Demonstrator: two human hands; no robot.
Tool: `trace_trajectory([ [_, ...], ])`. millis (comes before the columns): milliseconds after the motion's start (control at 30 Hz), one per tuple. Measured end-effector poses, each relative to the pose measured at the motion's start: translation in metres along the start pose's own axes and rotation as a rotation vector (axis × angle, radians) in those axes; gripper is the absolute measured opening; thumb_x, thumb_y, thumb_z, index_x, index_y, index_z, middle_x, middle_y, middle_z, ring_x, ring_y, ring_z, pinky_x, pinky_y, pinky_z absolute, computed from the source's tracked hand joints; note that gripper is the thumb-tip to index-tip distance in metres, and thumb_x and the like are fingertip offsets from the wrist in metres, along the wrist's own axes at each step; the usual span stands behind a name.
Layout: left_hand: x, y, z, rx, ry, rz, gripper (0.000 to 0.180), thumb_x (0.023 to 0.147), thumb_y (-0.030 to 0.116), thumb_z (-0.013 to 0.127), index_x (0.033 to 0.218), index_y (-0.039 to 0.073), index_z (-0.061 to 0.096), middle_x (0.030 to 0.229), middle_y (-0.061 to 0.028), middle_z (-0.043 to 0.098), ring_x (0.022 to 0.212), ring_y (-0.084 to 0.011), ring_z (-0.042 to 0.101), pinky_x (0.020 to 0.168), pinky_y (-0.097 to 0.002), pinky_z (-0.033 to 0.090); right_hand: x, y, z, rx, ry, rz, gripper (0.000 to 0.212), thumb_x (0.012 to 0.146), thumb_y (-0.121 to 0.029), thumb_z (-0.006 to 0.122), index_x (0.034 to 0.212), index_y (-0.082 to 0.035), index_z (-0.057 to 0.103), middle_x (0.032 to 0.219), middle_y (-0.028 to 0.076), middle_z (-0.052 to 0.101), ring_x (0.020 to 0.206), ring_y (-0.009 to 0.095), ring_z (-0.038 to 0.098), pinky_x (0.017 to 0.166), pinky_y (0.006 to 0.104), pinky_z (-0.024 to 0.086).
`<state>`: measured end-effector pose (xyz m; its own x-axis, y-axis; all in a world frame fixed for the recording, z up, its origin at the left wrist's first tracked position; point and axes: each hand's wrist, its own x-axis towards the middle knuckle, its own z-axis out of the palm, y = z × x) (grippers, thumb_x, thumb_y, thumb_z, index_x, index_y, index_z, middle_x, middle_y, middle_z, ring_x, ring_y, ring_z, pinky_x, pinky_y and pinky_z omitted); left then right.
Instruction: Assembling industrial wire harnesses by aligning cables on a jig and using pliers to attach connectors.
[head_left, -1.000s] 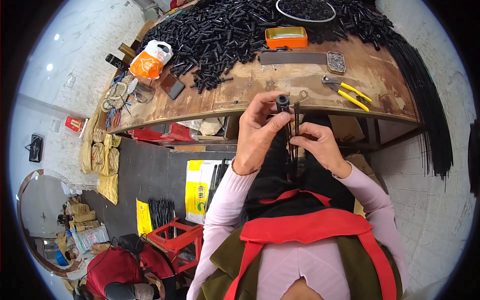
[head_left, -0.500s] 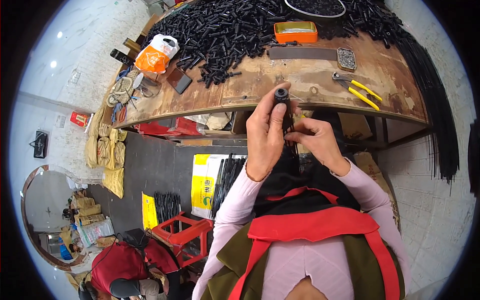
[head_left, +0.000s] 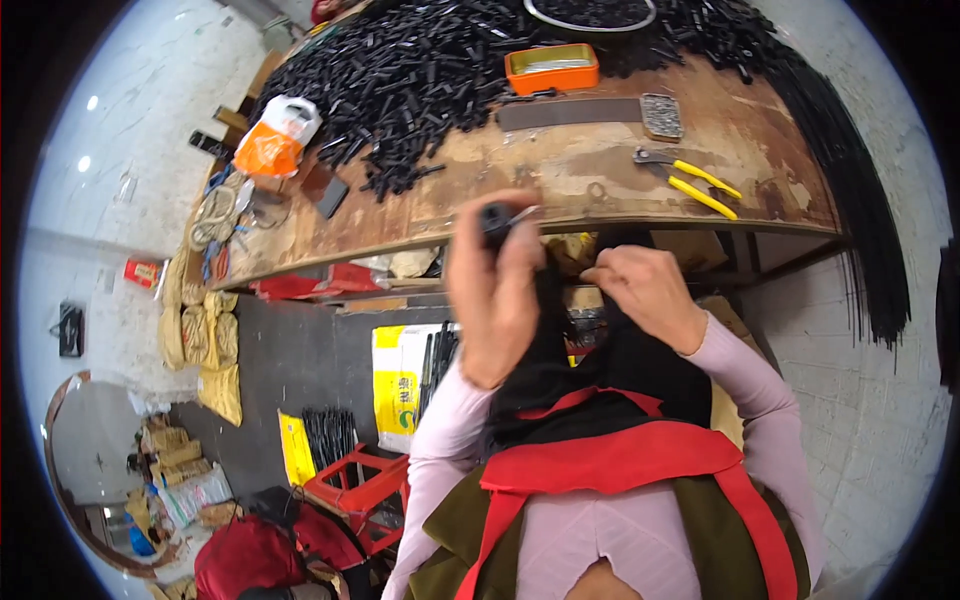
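My left hand (head_left: 490, 310) is closed around a black tubular piece (head_left: 494, 220), its round end facing up at the table's front edge. Motion blurs this hand, and a thin pale sliver shows beside the thumb. To its right and apart from it, my right hand (head_left: 650, 290) hovers over my lap, thumb and fingers pinched together; whatever is between them cannot be made out. Pliers with yellow handles (head_left: 703, 196) lie on the wooden table (head_left: 520, 170) beyond the right hand. A large heap of black tubular pieces (head_left: 420, 100) covers the table's far side.
An orange tin (head_left: 552, 82), a grey strip (head_left: 570, 114) and a small tray of metal bits (head_left: 661, 117) lie mid-table. Long black rods (head_left: 860, 210) hang off the right edge. A red stool (head_left: 355, 490) and a person in red (head_left: 250, 555) are at lower left.
My hands have drawn apart: the left, with the black tubular piece, has gone left, and the right has shifted a little right. The whole view has also shifted slightly.
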<state>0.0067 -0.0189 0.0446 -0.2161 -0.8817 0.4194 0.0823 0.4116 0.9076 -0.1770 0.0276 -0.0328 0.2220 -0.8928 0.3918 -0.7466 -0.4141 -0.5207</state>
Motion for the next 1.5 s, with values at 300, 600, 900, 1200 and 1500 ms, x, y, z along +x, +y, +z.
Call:
trace_trajectory([
  [300, 0.013, -0.065, 0.012, -0.639, -0.457, -0.206, 0.030, 0.088, 0.003, 0.066, 0.112, 0.004, 0.047, 0.088, -0.0072, 0.058, 0.074, -0.0106, 0.053, 0.064, -0.0245, 0.044, 0.005, 0.129, -0.063, -0.505, 0.229, 0.172, 0.038, 0.082, -0.021, 0.072, 0.111, -0.001, 0.058, 0.106, 0.016, 0.053, 0.102, 0.034, 0.050, 0.087, 0.0410, 0.043],
  [600, 0.012, -0.046, 0.035, -0.346, -0.257, -0.418, 0.027, 0.089, 0.010, 0.068, 0.110, 0.002, 0.054, 0.076, 0.0007, 0.051, 0.064, -0.0064, 0.044, 0.057, -0.0200, 0.032, -0.003, 0.073, -0.085, 1.085, -0.152, 0.588, 0.024, 0.100, -0.020, 0.050, 0.110, 0.001, 0.057, 0.078, 0.004, 0.057, 0.070, 0.012, 0.055, 0.064, 0.0248, 0.044],
  [900, -0.002, -0.033, 0.025, -0.290, -0.387, -0.244, 0.057, 0.096, 0.032, 0.062, 0.138, -0.002, 0.044, 0.075, 0.0001, 0.048, 0.067, -0.0093, 0.043, 0.062, -0.0237, 0.036, -0.008, -0.011, -0.083, -0.109, -0.044, 0.119, 0.068, 0.077, 0.007, 0.060, 0.142, -0.011, 0.047, 0.125, 0.020, 0.049, 0.114, 0.037, 0.051, 0.098, 0.0449, 0.042],
  [1200, -0.024, -0.020, 0.014, -0.299, -0.382, -0.223, 0.052, 0.095, 0.027, 0.063, 0.138, -0.001, 0.048, 0.092, 0.0012, 0.055, 0.070, -0.0050, 0.044, 0.062, -0.0202, 0.037, -0.002, -0.030, -0.082, -0.505, 0.190, -0.163, 0.069, 0.076, 0.004, 0.063, 0.142, -0.010, 0.048, 0.117, 0.020, 0.050, 0.106, 0.036, 0.052, 0.091, 0.0455, 0.044],
  [1500, -0.029, -0.020, 0.008, -0.283, -0.406, -0.215, 0.053, 0.094, 0.029, 0.066, 0.133, -0.002, 0.052, 0.084, 0.0029, 0.049, 0.070, -0.0054, 0.044, 0.063, -0.0197, 0.035, -0.009, -0.037, -0.112, -0.484, -0.050, -0.229, 0.048, 0.079, -0.017, 0.073, 0.122, -0.006, 0.057, 0.086, 0.009, 0.054, 0.079, 0.025, 0.057, 0.068, 0.0358, 0.046],
])
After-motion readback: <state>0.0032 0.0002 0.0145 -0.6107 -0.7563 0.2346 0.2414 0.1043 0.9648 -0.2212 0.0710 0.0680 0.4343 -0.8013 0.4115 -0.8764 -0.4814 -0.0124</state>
